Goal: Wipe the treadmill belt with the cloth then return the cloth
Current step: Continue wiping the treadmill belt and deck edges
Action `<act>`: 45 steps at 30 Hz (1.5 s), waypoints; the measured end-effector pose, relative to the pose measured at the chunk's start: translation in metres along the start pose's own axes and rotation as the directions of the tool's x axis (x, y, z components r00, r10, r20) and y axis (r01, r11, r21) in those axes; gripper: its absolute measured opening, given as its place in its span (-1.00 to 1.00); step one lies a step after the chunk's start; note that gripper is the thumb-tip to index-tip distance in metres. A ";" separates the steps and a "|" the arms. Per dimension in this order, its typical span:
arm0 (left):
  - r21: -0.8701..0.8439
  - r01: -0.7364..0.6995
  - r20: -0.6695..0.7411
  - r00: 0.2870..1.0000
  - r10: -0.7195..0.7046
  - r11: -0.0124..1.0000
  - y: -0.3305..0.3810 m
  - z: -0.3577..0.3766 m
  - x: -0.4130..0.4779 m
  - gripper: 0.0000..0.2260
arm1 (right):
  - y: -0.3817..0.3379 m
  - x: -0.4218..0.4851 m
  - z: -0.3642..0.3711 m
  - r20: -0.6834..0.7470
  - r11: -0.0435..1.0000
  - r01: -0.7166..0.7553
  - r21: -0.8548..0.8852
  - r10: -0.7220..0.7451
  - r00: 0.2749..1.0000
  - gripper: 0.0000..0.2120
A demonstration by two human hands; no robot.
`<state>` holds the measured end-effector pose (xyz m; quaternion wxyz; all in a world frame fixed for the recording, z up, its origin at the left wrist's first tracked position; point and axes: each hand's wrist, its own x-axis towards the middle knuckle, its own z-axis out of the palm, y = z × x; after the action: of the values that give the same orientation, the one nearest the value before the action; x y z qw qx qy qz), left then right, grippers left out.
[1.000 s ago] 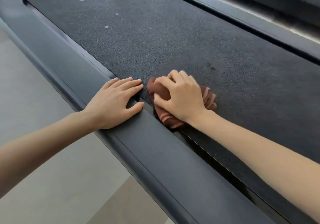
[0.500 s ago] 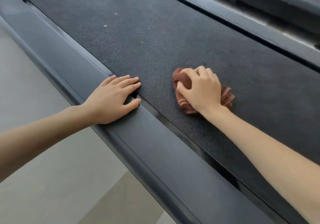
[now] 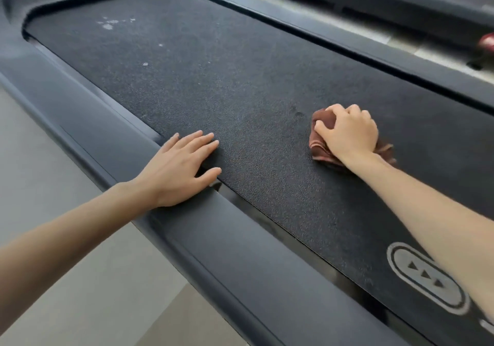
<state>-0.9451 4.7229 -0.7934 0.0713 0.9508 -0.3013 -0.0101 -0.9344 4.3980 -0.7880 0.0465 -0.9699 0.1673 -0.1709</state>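
The crumpled brown cloth (image 3: 322,148) is gripped in the closed right hand (image 3: 348,133) and pressed on the black textured treadmill belt (image 3: 227,92), mid-width (most of the cloth is hidden under the fist). The left hand (image 3: 177,168) is laid open and flat across the dark grey side rail (image 3: 213,252), fingertips on the belt edge. The grey oval arrow marking (image 3: 425,275) is partly covered by the right forearm. White specks (image 3: 108,25) are seen at the far end.

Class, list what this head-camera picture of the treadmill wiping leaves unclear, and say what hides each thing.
1. Underside of the cloth: covered by the right hand, so any dirt picked up is unseen.
2. Red object: cut off by the right edge.
3. Belt beneath the right forearm: hidden, part of its printed arrow logo too.
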 end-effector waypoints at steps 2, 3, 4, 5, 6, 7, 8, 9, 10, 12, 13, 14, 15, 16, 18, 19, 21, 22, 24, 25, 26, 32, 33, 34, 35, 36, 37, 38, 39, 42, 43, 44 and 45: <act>-0.011 0.016 -0.030 0.999 -0.017 1.000 0.003 0.003 0.010 -0.44 | -0.027 -0.006 0.008 -0.018 0.995 0.095 -0.025 -0.095 0.995 -0.59; -0.022 0.033 -0.034 0.999 -0.033 0.999 0.002 0.003 0.015 -0.44 | -0.039 -0.014 0.009 -0.027 0.982 0.189 -0.012 -0.190 0.981 -0.60; -0.030 0.049 -0.026 0.998 -0.049 0.998 -0.001 0.003 0.021 -0.43 | -0.048 -0.023 0.008 -0.032 0.957 0.291 0.011 -0.291 0.956 -0.61; -0.035 0.064 -0.006 0.998 -0.065 0.997 -0.004 0.003 0.026 -0.42 | -0.053 -0.031 0.006 -0.032 0.917 0.397 0.044 -0.396 0.918 -0.62; -0.038 0.078 0.018 0.997 -0.078 0.996 -0.006 0.002 0.031 -0.38 | -0.053 -0.037 0.003 -0.026 0.860 0.502 0.088 -0.502 0.864 -0.62; -0.036 0.088 0.036 0.996 -0.087 0.995 -0.008 0.002 0.034 -0.35 | -0.049 -0.041 0.000 -0.020 0.792 0.594 0.140 -0.597 0.802 -0.62; -0.030 0.090 0.044 0.995 -0.089 0.995 -0.009 0.003 0.035 -0.32 | -0.041 -0.043 -0.004 -0.018 0.727 0.660 0.189 -0.670 0.742 -0.61; -0.026 0.089 0.043 0.995 -0.087 0.996 -0.010 0.004 0.035 -0.32 | -0.029 -0.042 -0.006 -0.024 0.678 0.701 0.223 -0.715 0.699 -0.61; -0.029 0.086 0.036 0.996 -0.085 0.996 -0.009 0.004 0.035 -0.32 | -0.015 -0.037 -0.007 -0.033 0.657 0.715 0.240 -0.730 0.683 -0.61; -0.041 0.089 0.025 0.996 -0.088 0.995 -0.007 0.004 0.034 -0.34 | 0.014 -0.017 -0.004 -0.030 0.728 0.649 0.220 -0.660 0.751 -0.61; -0.044 0.091 0.020 0.996 -0.091 0.995 -0.006 0.004 0.034 -0.35 | 0.026 -0.002 -0.001 -0.012 0.809 0.560 0.179 -0.567 0.823 -0.60; -0.047 0.098 0.017 0.995 -0.097 0.994 -0.005 0.003 0.034 -0.36 | 0.036 0.015 0.003 0.011 0.890 0.440 0.124 -0.444 0.896 -0.59; -0.049 0.105 0.019 0.994 -0.104 0.993 -0.004 0.001 0.034 -0.37 | 0.042 0.031 0.007 0.030 0.951 0.298 0.078 -0.301 0.953 -0.58; -0.047 0.110 0.023 0.994 -0.109 0.993 -0.004 0.000 0.033 -0.39 | 0.042 0.042 0.010 0.041 0.987 0.152 0.049 -0.154 0.987 -0.57; -0.040 0.121 0.034 0.992 -0.120 0.992 -0.001 -0.002 0.033 -0.38 | 0.028 0.054 0.019 0.033 1.000 -0.018 -0.009 0.018 0.999 -0.55; -0.040 0.128 0.038 0.991 -0.126 0.991 0.001 -0.003 0.033 -0.37 | 0.017 0.052 0.021 0.024 0.999 -0.016 -0.034 0.017 1.000 -0.55; -0.041 0.134 0.037 0.991 -0.132 0.990 0.004 -0.005 0.033 -0.37 | -0.007 0.036 0.022 0.008 0.994 0.111 -0.018 -0.111 0.994 -0.55; -0.044 0.135 0.035 0.990 -0.134 0.990 0.005 -0.006 0.032 -0.38 | -0.016 0.023 0.020 0.000 0.976 0.217 0.008 -0.217 0.976 -0.55; -0.049 0.139 0.039 0.990 -0.137 0.989 0.005 -0.007 0.032 -0.38 | -0.027 -0.006 0.014 -0.012 0.890 0.452 0.064 -0.452 0.892 -0.53; -0.051 0.140 0.042 0.990 -0.138 0.989 0.005 -0.008 0.033 -0.38 | -0.027 -0.018 0.009 -0.016 0.817 0.568 0.099 -0.570 0.822 -0.53; -0.051 0.141 0.042 0.989 -0.138 0.989 0.005 -0.008 0.033 -0.38 | -0.022 -0.029 0.004 -0.021 0.728 0.672 0.134 -0.676 0.737 -0.53; -0.010 0.087 0.017 0.996 -0.086 0.996 -0.008 0.001 0.035 -0.24 | 0.047 -0.008 0.000 -0.115 0.804 0.570 0.169 -0.559 0.821 -0.56; -0.004 0.082 0.019 0.996 -0.082 0.997 -0.010 0.002 0.034 -0.22 | 0.049 0.007 0.004 -0.094 0.873 0.470 0.131 -0.461 0.883 -0.58; -0.003 0.076 0.019 0.997 -0.076 0.997 -0.011 0.004 0.034 -0.21 | 0.048 0.024 0.009 -0.066 0.931 0.354 0.083 -0.350 0.935 -0.60; -0.007 0.075 0.016 0.997 -0.075 0.997 -0.011 0.005 0.035 -0.21 | 0.042 0.043 0.014 -0.037 0.971 0.235 0.041 -0.234 0.972 -0.59; -0.008 0.076 0.012 0.997 -0.076 0.997 -0.009 0.006 0.035 -0.21 | 0.032 0.060 0.018 -0.005 0.992 0.127 0.007 -0.127 0.992 -0.58; -0.003 0.077 0.014 0.997 -0.077 0.997 -0.009 0.006 0.034 -0.20 | 0.018 0.073 0.023 0.021 0.999 0.041 -0.013 -0.041 0.999 -0.57; 0.006 0.071 0.016 0.997 -0.071 0.997 -0.010 0.007 0.033 -0.20 | 0.001 0.083 0.029 0.033 1.000 -0.020 -0.020 0.021 0.999 -0.56; 0.015 0.055 0.017 0.998 -0.056 0.998 -0.011 0.007 0.034 -0.20 | -0.018 0.091 0.036 0.033 0.999 -0.041 -0.021 0.042 0.999 -0.56; 0.030 -0.071 0.048 0.996 0.070 0.997 -0.027 0.002 0.037 -0.24 | -0.082 0.091 0.049 0.014 0.996 0.092 0.005 -0.092 0.996 -0.57; 0.023 -0.125 0.067 0.990 0.123 0.992 -0.036 -0.002 0.039 -0.26 | -0.097 0.084 0.050 0.006 0.984 0.176 0.017 -0.176 0.984 -0.58; 0.014 -0.176 0.088 0.981 0.174 0.984 -0.044 -0.007 0.041 -0.29 | -0.107 0.074 0.051 -0.005 0.963 0.267 0.029 -0.267 0.964 -0.59; 0.003 -0.220 0.106 0.970 0.218 0.976 -0.054 -0.011 0.043 -0.32 | -0.112 0.064 0.049 -0.024 0.929 0.365 0.057 -0.364 0.931 -0.60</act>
<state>-0.8785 4.7430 -0.7890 0.0492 0.9104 -0.4078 -0.0499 -0.8264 4.4832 -0.7978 0.0420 -0.9811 -0.0205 -0.1878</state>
